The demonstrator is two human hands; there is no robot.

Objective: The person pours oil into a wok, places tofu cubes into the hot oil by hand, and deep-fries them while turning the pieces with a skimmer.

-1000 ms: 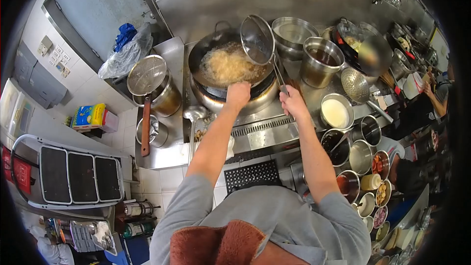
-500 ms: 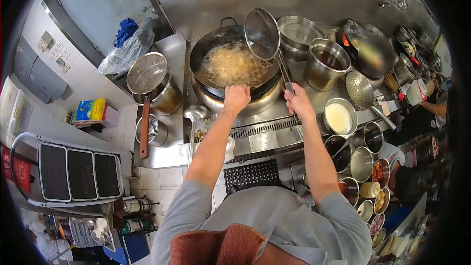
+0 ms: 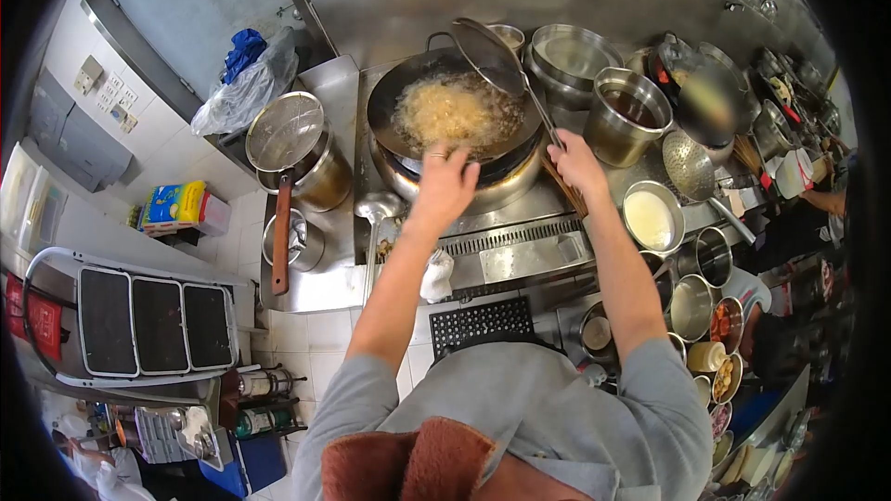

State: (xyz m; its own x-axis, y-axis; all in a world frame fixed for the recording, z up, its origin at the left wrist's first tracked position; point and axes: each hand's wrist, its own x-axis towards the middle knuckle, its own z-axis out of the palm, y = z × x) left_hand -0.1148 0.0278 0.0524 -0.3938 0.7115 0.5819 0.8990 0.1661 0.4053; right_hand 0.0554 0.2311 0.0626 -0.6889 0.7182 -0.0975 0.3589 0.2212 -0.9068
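My right hand (image 3: 577, 169) grips the long handle of a round wire-mesh strainer (image 3: 490, 54). The strainer is tilted over the far right side of a dark wok (image 3: 382, 109). Inside the wok, pale golden food (image 3: 444, 111) bubbles in hot oil. My left hand (image 3: 447, 187) is by the wok's near rim with its fingers apart, and nothing shows in it. Whether its fingertips touch the rim I cannot tell. Thin brown sticks (image 3: 563, 187) lie beside my right hand, partly hidden by it.
Left of the wok, a wooden-handled sieve (image 3: 286, 133) rests on a steel pot (image 3: 327, 187), and a ladle (image 3: 379, 209) lies on the counter. To the right stand a pot of dark liquid (image 3: 629, 116), a bowl of white liquid (image 3: 650, 219) and a perforated skimmer (image 3: 689, 167). Another person works far right.
My left hand has gone from closed at the wok's near rim to fingers spread. The strainer has tipped to a flatter angle, and its handle has shifted slightly in view with my right hand.
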